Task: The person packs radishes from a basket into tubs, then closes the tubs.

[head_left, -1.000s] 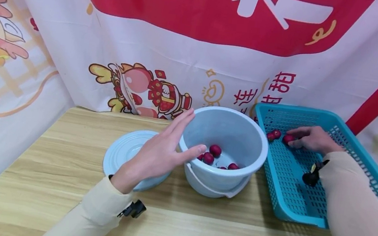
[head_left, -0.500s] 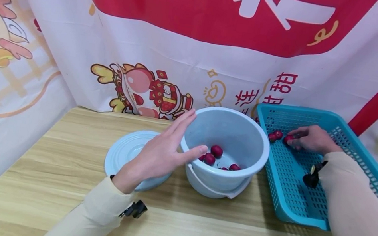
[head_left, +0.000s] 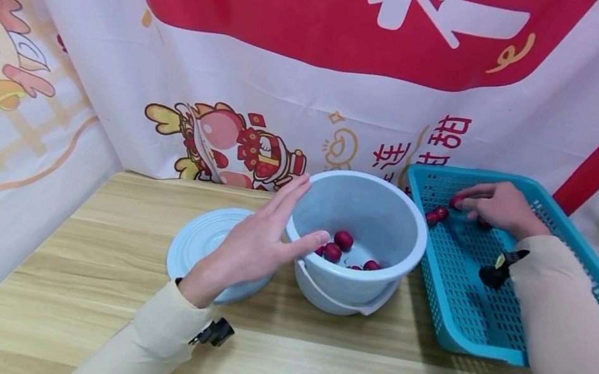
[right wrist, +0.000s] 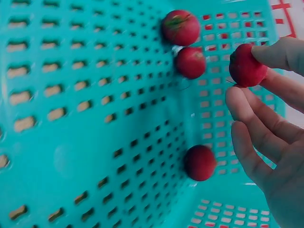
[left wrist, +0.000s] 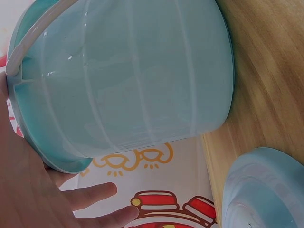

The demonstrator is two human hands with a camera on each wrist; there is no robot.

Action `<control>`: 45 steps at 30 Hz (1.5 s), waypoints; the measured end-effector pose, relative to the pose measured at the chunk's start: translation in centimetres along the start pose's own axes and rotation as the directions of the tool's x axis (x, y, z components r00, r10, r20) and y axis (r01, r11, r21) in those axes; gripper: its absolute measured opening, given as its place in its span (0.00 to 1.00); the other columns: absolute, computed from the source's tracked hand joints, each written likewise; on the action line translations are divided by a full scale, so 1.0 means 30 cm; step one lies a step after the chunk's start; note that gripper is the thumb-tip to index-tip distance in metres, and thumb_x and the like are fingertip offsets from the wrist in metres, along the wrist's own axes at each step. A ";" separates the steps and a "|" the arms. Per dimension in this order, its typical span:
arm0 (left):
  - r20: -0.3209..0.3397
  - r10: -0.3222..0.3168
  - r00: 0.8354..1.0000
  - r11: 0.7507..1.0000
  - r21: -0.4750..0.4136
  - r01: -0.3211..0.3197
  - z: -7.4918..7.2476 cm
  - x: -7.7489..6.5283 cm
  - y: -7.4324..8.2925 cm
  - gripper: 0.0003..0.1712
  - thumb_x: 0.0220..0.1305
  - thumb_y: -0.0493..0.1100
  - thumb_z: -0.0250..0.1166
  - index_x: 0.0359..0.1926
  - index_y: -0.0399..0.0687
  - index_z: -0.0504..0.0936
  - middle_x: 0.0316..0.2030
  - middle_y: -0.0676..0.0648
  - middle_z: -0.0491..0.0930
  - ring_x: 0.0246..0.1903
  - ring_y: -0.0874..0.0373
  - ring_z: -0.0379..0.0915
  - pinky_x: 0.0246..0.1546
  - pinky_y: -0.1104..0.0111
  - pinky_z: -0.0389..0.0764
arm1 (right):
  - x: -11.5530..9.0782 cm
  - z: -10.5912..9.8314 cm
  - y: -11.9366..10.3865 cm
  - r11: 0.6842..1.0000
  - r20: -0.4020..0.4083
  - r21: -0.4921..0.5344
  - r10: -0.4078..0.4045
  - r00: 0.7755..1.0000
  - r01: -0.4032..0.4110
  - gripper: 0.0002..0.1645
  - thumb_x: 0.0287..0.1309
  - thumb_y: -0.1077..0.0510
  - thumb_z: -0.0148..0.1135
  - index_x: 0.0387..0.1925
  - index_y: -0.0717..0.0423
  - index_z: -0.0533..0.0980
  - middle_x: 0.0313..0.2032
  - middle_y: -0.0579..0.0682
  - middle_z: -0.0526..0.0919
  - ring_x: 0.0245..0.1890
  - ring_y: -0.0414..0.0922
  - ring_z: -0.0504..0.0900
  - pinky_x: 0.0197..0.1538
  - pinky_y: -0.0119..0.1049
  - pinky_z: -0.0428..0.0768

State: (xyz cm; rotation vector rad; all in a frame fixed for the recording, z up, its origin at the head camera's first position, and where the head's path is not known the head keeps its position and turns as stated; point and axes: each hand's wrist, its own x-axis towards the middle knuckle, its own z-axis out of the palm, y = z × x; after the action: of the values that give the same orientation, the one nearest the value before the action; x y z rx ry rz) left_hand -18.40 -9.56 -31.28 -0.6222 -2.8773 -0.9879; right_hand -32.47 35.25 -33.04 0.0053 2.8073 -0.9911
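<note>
Left hand (head_left: 253,246): flat, fingers straight and together, thumb spread, forearm angled inward.
Right hand (head_left: 495,205): raised, fingertips (right wrist: 247,102) pinching, remaining fingers loosely curled, arm stretched forward.

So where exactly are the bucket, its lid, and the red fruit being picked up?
bucket (head_left: 382,214): head view, on the bare inner wall.
lid (head_left: 200,240): head view, on its ridged top, left of the bucket.
red fruit (right wrist: 247,65): right wrist view, on its skin, pinched by the right hand.
</note>
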 end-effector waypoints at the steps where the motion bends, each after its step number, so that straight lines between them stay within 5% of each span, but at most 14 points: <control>1: 0.000 -0.001 1.000 1.000 0.000 0.001 0.000 -0.001 0.000 0.55 0.67 0.82 0.51 0.86 0.73 0.43 0.86 0.66 0.39 0.83 0.48 0.55 0.70 0.33 0.71 | -0.004 -0.003 -0.008 1.000 -0.006 0.004 -0.006 1.000 0.006 0.37 0.73 0.38 0.62 0.71 0.58 0.75 0.61 0.68 0.83 0.51 0.59 0.87 0.59 0.61 0.84; 10: -0.002 0.002 1.000 1.000 0.001 -0.002 -0.001 -0.006 -0.002 0.56 0.67 0.83 0.50 0.86 0.71 0.43 0.86 0.65 0.38 0.83 0.48 0.54 0.71 0.33 0.70 | -0.035 -0.029 -0.073 0.999 -0.040 0.022 -0.041 0.998 0.042 0.43 0.71 0.32 0.62 0.74 0.55 0.71 0.68 0.69 0.76 0.56 0.60 0.82 0.49 0.46 0.89; 20: 0.003 0.006 1.000 1.000 0.010 -0.006 -0.004 0.004 0.005 0.56 0.67 0.83 0.50 0.86 0.72 0.43 0.86 0.67 0.37 0.83 0.49 0.53 0.71 0.33 0.70 | -0.068 -0.051 -0.143 0.993 -0.118 0.039 -0.108 0.987 0.113 0.44 0.69 0.34 0.66 0.76 0.53 0.71 0.69 0.66 0.76 0.43 0.40 0.85 0.41 0.29 0.84; 31: 0.004 0.007 1.000 1.000 0.003 -0.007 -0.004 -0.001 -0.002 0.55 0.68 0.82 0.51 0.86 0.71 0.43 0.86 0.65 0.38 0.83 0.48 0.54 0.70 0.33 0.71 | -0.086 -0.034 -0.186 0.979 -0.179 0.066 -0.176 0.968 0.190 0.41 0.66 0.34 0.69 0.73 0.47 0.75 0.63 0.55 0.83 0.40 0.33 0.85 0.41 0.27 0.86; 39: -0.004 0.005 1.000 1.000 0.008 -0.005 -0.002 -0.002 -0.003 0.55 0.67 0.82 0.51 0.86 0.71 0.43 0.85 0.68 0.37 0.83 0.48 0.55 0.71 0.33 0.71 | -0.107 -0.025 -0.208 0.960 -0.221 0.097 -0.236 0.946 0.262 0.40 0.65 0.35 0.70 0.72 0.48 0.76 0.48 0.29 0.85 0.41 0.34 0.86 0.41 0.26 0.86; 45: -0.009 0.018 1.000 1.000 0.011 -0.017 -0.002 -0.001 -0.003 0.56 0.67 0.82 0.50 0.86 0.71 0.43 0.85 0.70 0.36 0.82 0.47 0.55 0.70 0.33 0.71 | -0.130 -0.013 -0.231 0.944 -0.235 0.127 -0.271 0.934 0.306 0.40 0.65 0.36 0.70 0.72 0.46 0.76 0.54 0.33 0.85 0.42 0.31 0.88 0.43 0.23 0.86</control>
State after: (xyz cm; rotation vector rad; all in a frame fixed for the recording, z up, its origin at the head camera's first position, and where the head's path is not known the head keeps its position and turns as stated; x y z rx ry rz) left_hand -18.41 -9.68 -31.27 -0.6391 -2.8620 -0.9697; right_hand -29.08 30.28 -27.81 -0.3096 2.9700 -1.3588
